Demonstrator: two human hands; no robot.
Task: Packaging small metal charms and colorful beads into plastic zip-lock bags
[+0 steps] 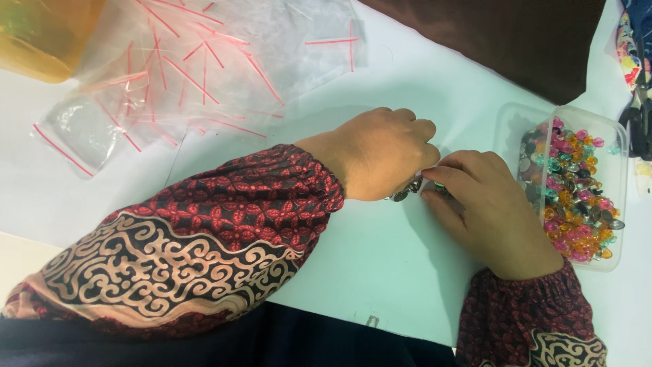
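Pinching a few small beads (406, 190) mid-table, left hand (380, 153) and right hand (489, 204) meet fingertip to fingertip. Risks: beads slipping and rolling across the table (380, 272), or the right wrist knocking the full bead tub (577, 190) near the right edge.

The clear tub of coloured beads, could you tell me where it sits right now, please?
In the head view the clear tub of coloured beads sits on the white table at the far right, just beyond the right hand.
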